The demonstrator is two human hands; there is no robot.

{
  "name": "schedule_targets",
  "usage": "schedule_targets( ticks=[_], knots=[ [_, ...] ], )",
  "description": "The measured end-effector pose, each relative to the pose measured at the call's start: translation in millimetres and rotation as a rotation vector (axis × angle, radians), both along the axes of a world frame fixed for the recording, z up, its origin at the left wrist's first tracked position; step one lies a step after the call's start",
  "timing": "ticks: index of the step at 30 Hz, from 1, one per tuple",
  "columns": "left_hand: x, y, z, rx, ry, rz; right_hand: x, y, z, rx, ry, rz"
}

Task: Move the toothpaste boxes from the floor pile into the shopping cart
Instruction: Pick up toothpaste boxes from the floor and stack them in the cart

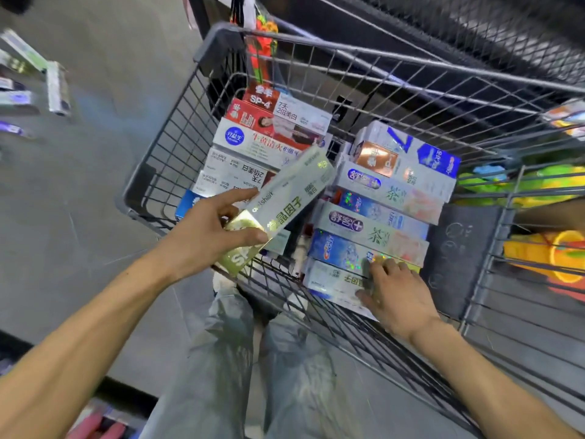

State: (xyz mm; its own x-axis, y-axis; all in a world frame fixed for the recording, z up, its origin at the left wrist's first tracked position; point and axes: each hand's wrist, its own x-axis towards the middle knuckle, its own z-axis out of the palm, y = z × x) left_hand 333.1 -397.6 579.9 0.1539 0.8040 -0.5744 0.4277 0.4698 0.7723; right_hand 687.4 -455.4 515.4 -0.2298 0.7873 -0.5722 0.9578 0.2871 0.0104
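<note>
A grey wire shopping cart [177, 147] stands in front of me with two stacks of toothpaste boxes inside. My left hand [209, 232] grips a pale green and gold toothpaste box [285, 204] by its near end, holding it slanted above the cart between the stacks. My right hand [395, 293] rests with spread fingers on the nearest white box [332, 280] of the right stack [380, 217]. The left stack [253, 147] holds red and white boxes. Several more boxes lie blurred on the floor [57, 87] at the far left.
My legs in grey trousers [253, 359] stand against the cart's near side. A second wire basket with yellow and green goods [544, 248] adjoins the cart on the right. Dark shelving [443, 26] runs behind. Grey floor [95, 201] stretches to the left.
</note>
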Motion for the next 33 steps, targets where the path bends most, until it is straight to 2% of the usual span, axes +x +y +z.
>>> schedule_targets(
  ticks=[3, 7, 11, 16, 20, 22, 25, 29, 33],
  knots=[
    [-4.9, 23.8, -12.6, 0.02, 0.013, -0.087, -9.3, 21.7, -5.6, 0.229, 0.192, -0.117],
    [-15.3, 64.2, -39.4, 0.054, 0.058, -0.266, -25.5, 57.3, -18.5, 0.325, 0.315, -0.175],
    [-26.4, 104.5, -67.5, -0.029, 0.024, -0.507, -39.4, 85.6, -39.0, 0.324, 0.319, -0.153],
    [-42.8, 135.5, -98.9, -0.073, 0.114, -0.766, -52.7, 101.6, -57.0, 0.305, 0.33, -0.222],
    [-52.2, 140.1, -98.8, -0.269, 0.093, -0.966, -59.5, 100.2, -69.1, 0.295, 0.285, -0.207],
    [-55.8, 132.5, -100.6, -0.303, 0.088, -1.019, -60.0, 98.5, -74.8, 0.304, 0.277, -0.209],
    [-53.9, 119.9, -107.8, -0.217, 0.083, -1.019, -60.8, 98.0, -79.6, 0.32, 0.272, -0.212],
    [-57.4, 103.8, -108.0, 0.043, 0.401, -1.093, -61.1, 98.7, -82.2, 0.335, 0.268, -0.219],
    [-64.2, 93.7, -101.2, 0.109, 0.52, -1.176, -63.3, 98.2, -83.6, 0.341, 0.259, -0.227]
  ],
)
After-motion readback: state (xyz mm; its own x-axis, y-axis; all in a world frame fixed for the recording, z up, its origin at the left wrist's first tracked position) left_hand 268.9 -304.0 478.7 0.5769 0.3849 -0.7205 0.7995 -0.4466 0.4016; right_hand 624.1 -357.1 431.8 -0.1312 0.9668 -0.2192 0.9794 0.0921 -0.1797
